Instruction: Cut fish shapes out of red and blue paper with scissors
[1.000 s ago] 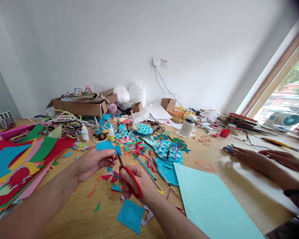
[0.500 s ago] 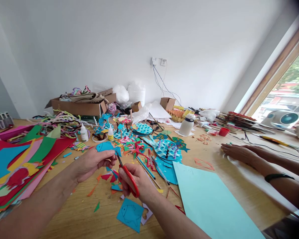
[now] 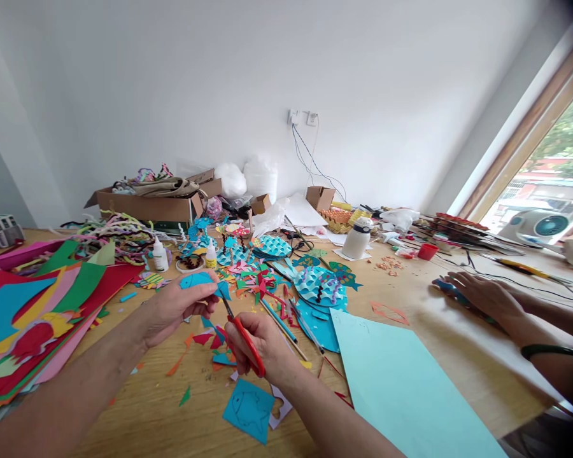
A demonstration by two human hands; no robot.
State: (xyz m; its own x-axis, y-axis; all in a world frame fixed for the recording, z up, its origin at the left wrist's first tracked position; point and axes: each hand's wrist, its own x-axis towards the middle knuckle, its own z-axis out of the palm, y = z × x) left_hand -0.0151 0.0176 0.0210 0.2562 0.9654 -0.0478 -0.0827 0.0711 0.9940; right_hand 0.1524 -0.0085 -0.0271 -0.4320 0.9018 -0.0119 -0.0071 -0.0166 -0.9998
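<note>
Between thumb and fingers, my left hand [image 3: 184, 304] pinches a blue paper fish [image 3: 194, 279], whose far end shows above the fingers. My right hand [image 3: 255, 343] is closed round the handles of red-handled scissors [image 3: 249, 348]. Their blades reach up to the blue paper just right of my left fingertips. Below my right hand a blue paper square [image 3: 249, 410] with a drawn fish lies on the table, partly over a light purple paper scrap [image 3: 281, 407]. Coloured offcuts [image 3: 210, 337] are scattered under both hands.
Stacked coloured paper [image 3: 28, 318] lies at the left. A pale turquoise sheet [image 3: 401, 381] covers the front right. Glue bottles [image 3: 160, 256], decorated blue discs [image 3: 318, 286] and a white bottle [image 3: 356, 239] stand or lie farther back. Another person's hands [image 3: 482, 292] rest on something blue at the right.
My left hand and the paper fish have shifted slightly left; the scissors stay at the paper. At the right, the other person's hands have moved, and a blue thing shows under them.
</note>
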